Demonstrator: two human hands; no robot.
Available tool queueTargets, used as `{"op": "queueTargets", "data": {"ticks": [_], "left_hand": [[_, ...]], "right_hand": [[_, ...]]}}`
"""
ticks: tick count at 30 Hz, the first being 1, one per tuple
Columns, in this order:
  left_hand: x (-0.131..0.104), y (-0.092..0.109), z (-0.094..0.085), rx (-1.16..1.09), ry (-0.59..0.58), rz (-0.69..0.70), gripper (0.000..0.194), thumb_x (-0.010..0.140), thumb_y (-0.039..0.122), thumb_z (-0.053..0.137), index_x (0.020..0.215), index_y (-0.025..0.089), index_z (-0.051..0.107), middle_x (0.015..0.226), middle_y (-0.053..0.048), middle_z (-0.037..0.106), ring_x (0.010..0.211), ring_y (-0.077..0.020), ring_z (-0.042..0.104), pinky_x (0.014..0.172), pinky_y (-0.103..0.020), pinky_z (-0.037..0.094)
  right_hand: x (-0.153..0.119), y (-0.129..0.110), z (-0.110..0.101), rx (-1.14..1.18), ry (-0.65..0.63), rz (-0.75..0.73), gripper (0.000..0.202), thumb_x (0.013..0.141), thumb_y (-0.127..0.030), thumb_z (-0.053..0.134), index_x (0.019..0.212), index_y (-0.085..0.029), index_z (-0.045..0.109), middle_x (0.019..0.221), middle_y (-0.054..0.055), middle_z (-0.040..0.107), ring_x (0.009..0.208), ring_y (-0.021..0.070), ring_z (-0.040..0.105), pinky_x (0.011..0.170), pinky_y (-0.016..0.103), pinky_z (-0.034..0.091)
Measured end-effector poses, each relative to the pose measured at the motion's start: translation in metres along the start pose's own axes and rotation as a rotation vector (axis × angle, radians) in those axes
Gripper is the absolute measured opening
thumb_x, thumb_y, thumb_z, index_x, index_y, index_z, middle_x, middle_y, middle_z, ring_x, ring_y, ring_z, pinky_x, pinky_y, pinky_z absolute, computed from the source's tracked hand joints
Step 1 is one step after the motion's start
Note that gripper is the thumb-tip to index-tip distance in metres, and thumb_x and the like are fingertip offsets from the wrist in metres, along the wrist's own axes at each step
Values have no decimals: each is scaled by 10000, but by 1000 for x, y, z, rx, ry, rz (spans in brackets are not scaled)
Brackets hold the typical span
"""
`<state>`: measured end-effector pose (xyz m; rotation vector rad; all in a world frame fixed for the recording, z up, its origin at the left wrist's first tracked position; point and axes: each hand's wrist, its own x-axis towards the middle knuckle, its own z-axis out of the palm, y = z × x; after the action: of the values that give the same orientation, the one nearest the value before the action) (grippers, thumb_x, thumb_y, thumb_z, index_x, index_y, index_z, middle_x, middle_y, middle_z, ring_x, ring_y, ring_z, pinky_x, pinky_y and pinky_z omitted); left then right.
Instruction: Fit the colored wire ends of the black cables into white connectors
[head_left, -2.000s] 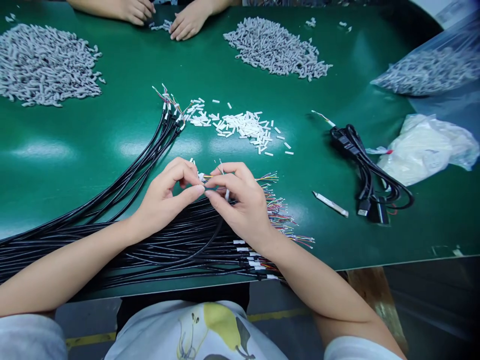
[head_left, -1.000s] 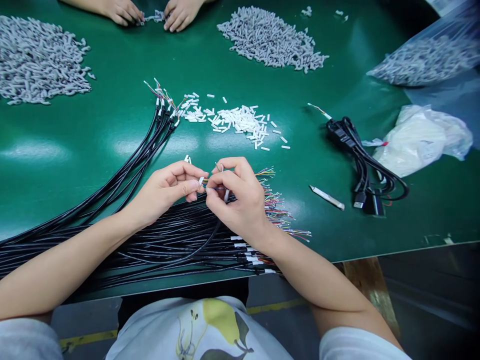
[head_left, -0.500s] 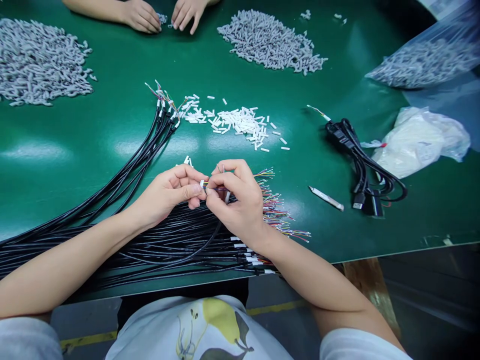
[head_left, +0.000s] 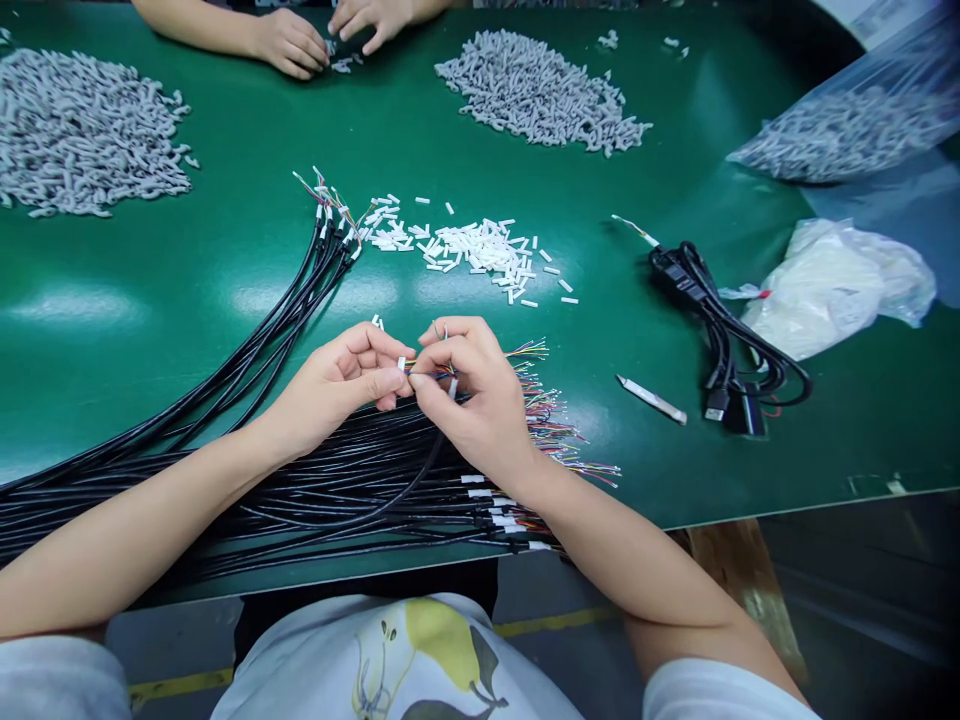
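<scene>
Between finger and thumb of my left hand [head_left: 352, 375] is a small white connector [head_left: 402, 364]. My right hand [head_left: 476, 400] is closed in a pinch on the thin coloured wires [head_left: 412, 369] right beside it. These wires belong to a black cable [head_left: 420, 475] that curves down below my right hand. Under both hands lies a thick bundle of black cables [head_left: 315, 510], their coloured wire ends [head_left: 555, 430] fanned out to the right. Several separate black cables [head_left: 281, 325] bend away toward the back, tipped with bare wires.
Small white plastic pieces [head_left: 487, 245] lie scattered beyond my hands. Grey parts form two heaps, one left [head_left: 90, 130] and one back [head_left: 540, 90]. On the right are a pen-like white tool [head_left: 651, 399], a coiled USB cable [head_left: 697, 290] and plastic bags [head_left: 840, 285]. A co-worker's hands [head_left: 292, 45] work opposite.
My hands stay almost in place, with small finger shifts at the connector and wires. The co-worker's hands have moved slightly. The whole view has shifted a little.
</scene>
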<state>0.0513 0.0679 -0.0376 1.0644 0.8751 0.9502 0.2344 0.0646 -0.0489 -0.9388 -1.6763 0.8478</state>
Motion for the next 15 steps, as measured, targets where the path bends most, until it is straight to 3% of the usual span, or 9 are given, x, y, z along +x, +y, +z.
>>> {"op": "queueTargets", "data": {"ticks": [5, 10, 15], "left_hand": [[0, 2, -3, 20, 69, 81, 143, 848, 244, 771, 937, 178, 680, 720, 14, 670, 637, -81, 575, 601, -176, 486], [-1, 0, -5, 77, 7, 65, 114, 868, 212, 746, 964, 183, 693, 739, 16, 671, 655, -82, 580, 617, -175, 484], [-2, 1, -4, 46, 31, 67, 104, 866, 210, 744, 951, 182, 691, 716, 19, 668, 634, -80, 568, 605, -172, 479]], "right_hand": [[12, 1, -14, 299, 30, 275, 188, 895, -322, 631, 1050, -248, 554, 1133, 21, 583, 737, 84, 621, 640, 258, 555], [18, -2, -20, 180, -72, 286, 158, 870, -357, 715, 871, -209, 658, 921, -8, 596, 729, 86, 536, 705, 272, 474], [21, -3, -22, 330, -57, 330, 161, 909, -356, 669, 845, -225, 602, 810, -41, 577, 670, 73, 527, 680, 259, 475]]}}
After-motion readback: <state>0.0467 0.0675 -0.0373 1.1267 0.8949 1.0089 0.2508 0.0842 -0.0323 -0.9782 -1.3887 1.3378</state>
